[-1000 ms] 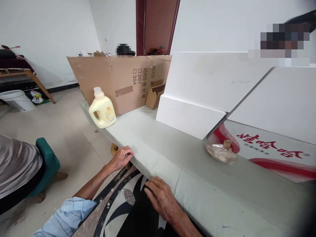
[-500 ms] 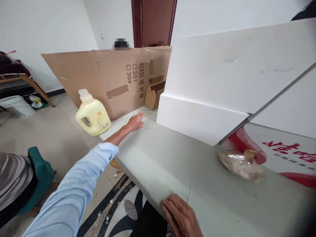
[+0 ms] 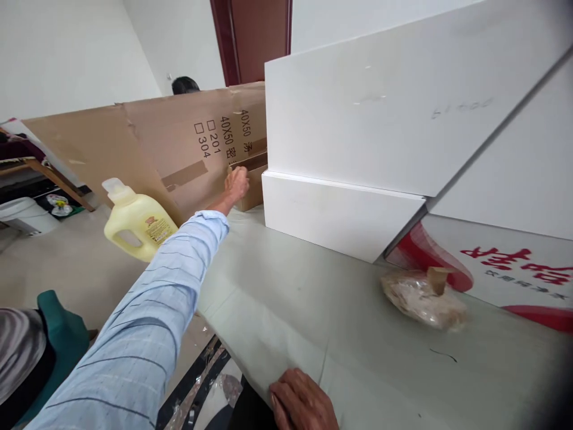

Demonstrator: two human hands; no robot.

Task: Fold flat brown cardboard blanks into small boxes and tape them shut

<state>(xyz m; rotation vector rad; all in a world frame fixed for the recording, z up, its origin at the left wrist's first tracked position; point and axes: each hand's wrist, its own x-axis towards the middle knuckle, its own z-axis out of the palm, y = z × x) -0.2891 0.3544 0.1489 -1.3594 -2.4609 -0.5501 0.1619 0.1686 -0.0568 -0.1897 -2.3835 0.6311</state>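
Left hand [image 3: 237, 182] stretched out, fingers curled onto the small brown cardboard box [image 3: 254, 190], grip unclear; right hand [image 3: 301, 405] flat and empty, well apart from that box.

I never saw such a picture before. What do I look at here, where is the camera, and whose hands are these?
No machine here. One camera sits on a person's head and looks forward and down, so both hands are that person's own. The left hand, in a light blue sleeve, reaches out and touches a small cardboard box; whether it grips, I cannot tell. The right hand rests flat on the near edge of the grey table. Also there: a yellow bottle, a plastic bag, white boards.
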